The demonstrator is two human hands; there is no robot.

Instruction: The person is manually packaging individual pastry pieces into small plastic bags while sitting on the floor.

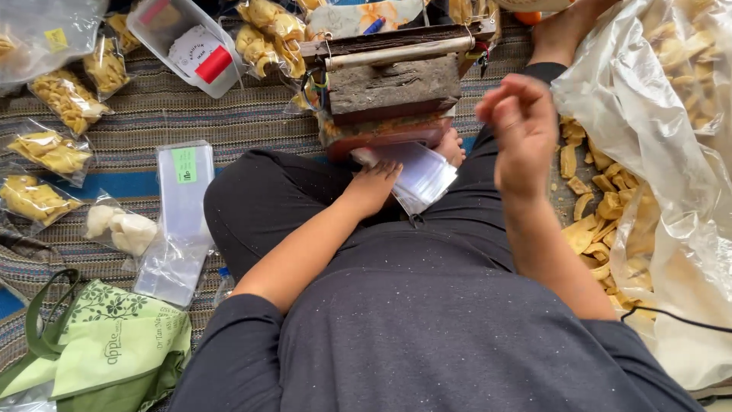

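Clear, glossy stack of empty plastic bags (418,174) on the lap, left hand (375,185) fingers flat on it, right hand (521,130) raised, fingers curled, blurred, pinch indiscernible, stack's far end hidden under wooden press (393,84)

Glossy clear plastic bags (423,174), rough worn wooden sealer (393,80), woven cloth mat (175,114).
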